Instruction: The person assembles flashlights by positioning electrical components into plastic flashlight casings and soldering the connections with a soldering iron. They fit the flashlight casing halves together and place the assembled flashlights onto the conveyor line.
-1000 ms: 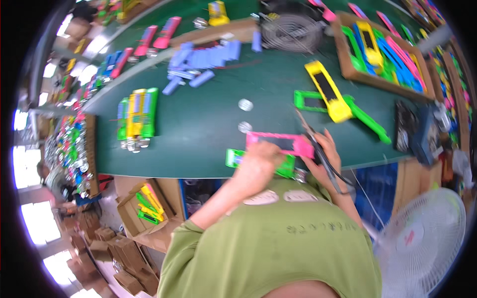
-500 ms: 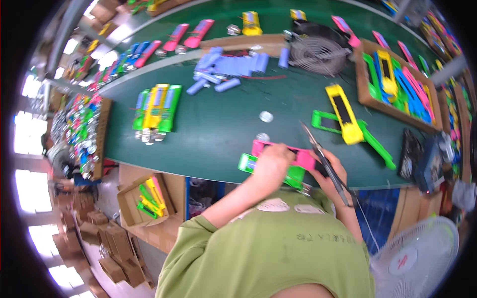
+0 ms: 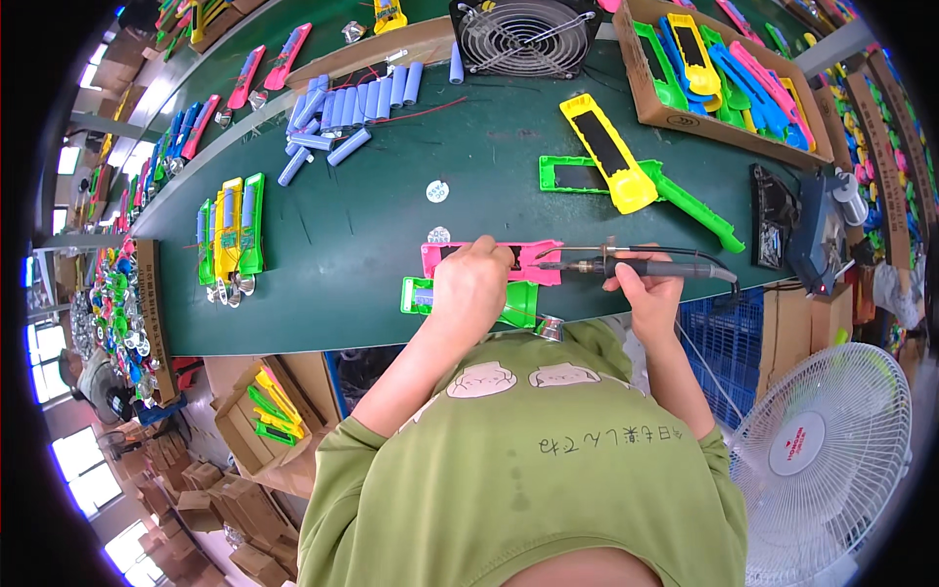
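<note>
My right hand is closed round the handle of a soldering iron. The iron lies nearly level, its tip pointing left at the right part of a pink plastic casing. Curled fingers of my left hand grip that casing near its middle; what is under the fingertips is hidden. Just below it, by the table's front edge, is a green casing with a blue cylindrical cell inside. A shiny metal cup-shaped part sits at its right end. Two small round silvery discs lie beyond the casing.
Loose blue cells lie at the back, beside a black fan. Finished-looking casings with cells stand left. A yellow casing crosses green ones at right, near a carton of casings. A white fan stands lower right.
The soldering iron has swung down from pointing up and away to level, its tip now at the pink casing. My left hand stays on the casing. The whole view has shifted.
</note>
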`<state>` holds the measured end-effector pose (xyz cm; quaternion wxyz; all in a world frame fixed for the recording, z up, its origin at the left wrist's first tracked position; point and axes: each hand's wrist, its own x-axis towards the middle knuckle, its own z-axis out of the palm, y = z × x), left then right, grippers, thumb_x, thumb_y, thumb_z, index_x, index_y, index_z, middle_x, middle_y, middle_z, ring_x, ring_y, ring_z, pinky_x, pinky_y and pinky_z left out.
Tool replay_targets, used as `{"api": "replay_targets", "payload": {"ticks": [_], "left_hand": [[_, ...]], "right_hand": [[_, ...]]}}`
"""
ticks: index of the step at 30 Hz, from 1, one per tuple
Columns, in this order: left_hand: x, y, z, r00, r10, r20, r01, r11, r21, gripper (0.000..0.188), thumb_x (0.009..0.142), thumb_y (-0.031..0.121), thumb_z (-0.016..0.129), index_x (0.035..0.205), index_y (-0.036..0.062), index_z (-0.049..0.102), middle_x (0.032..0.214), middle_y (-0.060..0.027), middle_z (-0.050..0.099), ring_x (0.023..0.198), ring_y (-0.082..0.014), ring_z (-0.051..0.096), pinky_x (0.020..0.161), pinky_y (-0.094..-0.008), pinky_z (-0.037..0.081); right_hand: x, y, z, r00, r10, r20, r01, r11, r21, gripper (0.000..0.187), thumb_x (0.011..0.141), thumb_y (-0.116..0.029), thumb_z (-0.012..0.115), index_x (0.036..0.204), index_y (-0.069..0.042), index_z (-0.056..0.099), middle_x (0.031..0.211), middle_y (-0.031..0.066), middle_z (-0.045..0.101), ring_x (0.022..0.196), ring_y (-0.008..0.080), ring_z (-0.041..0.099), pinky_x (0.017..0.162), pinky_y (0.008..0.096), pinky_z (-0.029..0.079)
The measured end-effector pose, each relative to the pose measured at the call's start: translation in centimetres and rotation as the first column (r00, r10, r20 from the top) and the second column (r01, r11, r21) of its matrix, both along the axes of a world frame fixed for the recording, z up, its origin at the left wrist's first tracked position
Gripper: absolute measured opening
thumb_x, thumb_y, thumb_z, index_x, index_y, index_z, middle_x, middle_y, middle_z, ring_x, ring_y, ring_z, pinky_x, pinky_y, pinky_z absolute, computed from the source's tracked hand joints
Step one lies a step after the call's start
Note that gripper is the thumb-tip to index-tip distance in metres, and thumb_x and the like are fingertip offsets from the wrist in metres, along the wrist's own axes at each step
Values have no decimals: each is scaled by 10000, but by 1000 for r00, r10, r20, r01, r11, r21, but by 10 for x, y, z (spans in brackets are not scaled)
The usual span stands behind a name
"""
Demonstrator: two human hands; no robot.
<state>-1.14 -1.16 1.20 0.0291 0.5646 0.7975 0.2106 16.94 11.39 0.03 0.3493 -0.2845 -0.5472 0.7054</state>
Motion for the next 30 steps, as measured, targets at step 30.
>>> {"api": "replay_targets", "payload": {"ticks": [30], "left_hand": [[1, 4, 3, 1000, -5, -7, 4, 999, -54, 29, 681, 48, 620, 696, 71, 610, 698, -65, 544, 651, -241, 584, 554, -338, 465]], "right_hand": [[1, -20, 6, 997, -34, -65, 42, 991, 127, 171, 793, -4, 606, 951, 34, 554, 849, 114, 613, 672, 163, 620, 620, 262, 501]]}}
